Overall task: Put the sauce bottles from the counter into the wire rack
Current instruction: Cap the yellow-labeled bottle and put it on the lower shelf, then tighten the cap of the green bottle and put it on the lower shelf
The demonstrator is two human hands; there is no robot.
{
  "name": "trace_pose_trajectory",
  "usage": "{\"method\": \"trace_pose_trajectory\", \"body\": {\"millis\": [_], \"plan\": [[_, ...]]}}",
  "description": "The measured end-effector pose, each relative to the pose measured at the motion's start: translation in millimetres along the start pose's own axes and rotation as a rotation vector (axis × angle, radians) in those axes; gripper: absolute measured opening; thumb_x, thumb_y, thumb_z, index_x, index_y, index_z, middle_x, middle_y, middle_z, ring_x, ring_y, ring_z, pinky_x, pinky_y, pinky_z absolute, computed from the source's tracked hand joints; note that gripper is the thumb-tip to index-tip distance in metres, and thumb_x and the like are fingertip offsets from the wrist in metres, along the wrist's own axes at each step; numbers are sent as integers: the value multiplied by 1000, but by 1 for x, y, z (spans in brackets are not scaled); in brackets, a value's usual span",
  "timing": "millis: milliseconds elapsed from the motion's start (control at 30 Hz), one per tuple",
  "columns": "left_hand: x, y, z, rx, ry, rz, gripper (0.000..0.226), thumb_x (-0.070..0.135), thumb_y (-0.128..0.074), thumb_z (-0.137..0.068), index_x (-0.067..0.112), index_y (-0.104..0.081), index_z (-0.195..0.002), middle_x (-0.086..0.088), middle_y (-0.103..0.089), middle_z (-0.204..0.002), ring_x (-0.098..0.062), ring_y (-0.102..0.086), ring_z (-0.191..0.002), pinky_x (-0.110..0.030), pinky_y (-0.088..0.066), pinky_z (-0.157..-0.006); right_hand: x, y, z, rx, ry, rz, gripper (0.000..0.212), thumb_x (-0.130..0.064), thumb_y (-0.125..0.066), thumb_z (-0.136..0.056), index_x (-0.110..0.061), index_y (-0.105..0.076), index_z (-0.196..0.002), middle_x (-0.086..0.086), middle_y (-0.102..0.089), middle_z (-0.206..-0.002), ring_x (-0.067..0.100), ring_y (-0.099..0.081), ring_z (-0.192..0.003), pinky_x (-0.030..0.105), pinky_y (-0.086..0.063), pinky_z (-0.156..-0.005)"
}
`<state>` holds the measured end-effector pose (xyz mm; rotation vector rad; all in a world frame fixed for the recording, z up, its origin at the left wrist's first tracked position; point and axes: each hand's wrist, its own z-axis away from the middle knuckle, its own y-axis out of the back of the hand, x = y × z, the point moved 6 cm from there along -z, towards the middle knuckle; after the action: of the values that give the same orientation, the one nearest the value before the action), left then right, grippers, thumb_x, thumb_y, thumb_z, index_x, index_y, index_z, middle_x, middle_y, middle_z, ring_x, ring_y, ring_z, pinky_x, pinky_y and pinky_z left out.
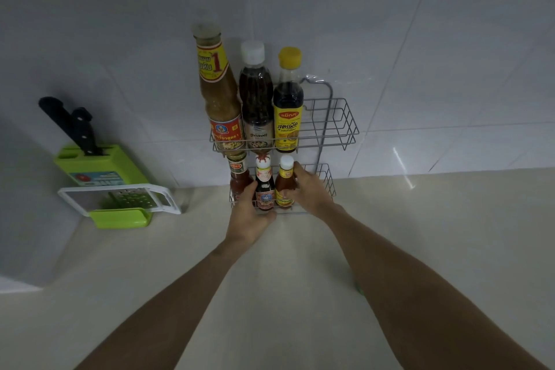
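Note:
A two-tier wire rack (342, 126) hangs on the tiled wall. Its upper tier holds three tall bottles: a tan sauce bottle (220, 93), a dark bottle with a white cap (256, 93) and a yellow-capped dark bottle (287, 105). In the lower tier stand three small bottles: a red sauce bottle (238, 177), a dark bottle with a red neck (264, 186) and a white-capped chili sauce bottle (284, 180). My right hand (309, 189) grips the white-capped chili bottle. My left hand (249, 216) rests at the lower tier's front, fingers against the red sauce bottle.
A green knife block (99, 168) with black-handled knives stands at the left against the wall. A white and green grater (120, 198) leans in front of it. The beige counter (435, 234) stretches below the rack. The right ends of both tiers hold nothing.

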<state>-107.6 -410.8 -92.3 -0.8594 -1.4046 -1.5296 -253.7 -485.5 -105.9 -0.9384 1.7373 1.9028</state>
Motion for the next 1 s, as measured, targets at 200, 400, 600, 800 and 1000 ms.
{"method": "trace_pose_trajectory", "body": {"millis": [200,400,600,800,1000], "plan": [[-8,2,-6,15,21,-83,77,7,-74,-77,15,-37,-144,-5,-49,-143,-20,-48,-130,-21,-35,-102,1,-3,-1,-24,-32,-1,58,-19,-72,-80,-11,-40,-129,16,-64,-116,34,-61,-106,39,-50,-86],[-6,1,-4,10,25,-71,76,2,-71,-77,14,-38,-144,-6,-52,-139,-19,-52,-125,-21,-37,-98,-1,-2,9,-52,-95,-34,64,-16,-68,-84,-9,-33,-137,19,-61,-124,37,-57,-115,41,-46,-94],[-1,-2,17,18,11,-73,69,3,-70,-79,16,-42,-141,-2,-52,-139,-15,-49,-124,-21,-34,-97,5,52,54,117,-33,-106,46,-4,-58,-89,-11,-47,-133,10,-60,-125,25,-57,-114,29,-43,-94],[0,-72,65,-246,-64,-177,73,6,-70,-80,21,-38,-144,4,-38,-152,-14,-32,-142,-16,-23,-106,76,108,139,285,-100,12,41,14,-48,-82,-12,-68,-106,7,-72,-108,18,-68,-96,33,-54,-89],[-2,-157,101,-561,-99,-291,80,11,-70,-83,18,-27,-150,0,-23,-160,-15,-18,-148,-12,-16,-106,150,80,205,-120,-267,199,52,-1,-63,-77,-18,-60,-126,6,-59,-131,26,-54,-119,31,-42,-100]]}}
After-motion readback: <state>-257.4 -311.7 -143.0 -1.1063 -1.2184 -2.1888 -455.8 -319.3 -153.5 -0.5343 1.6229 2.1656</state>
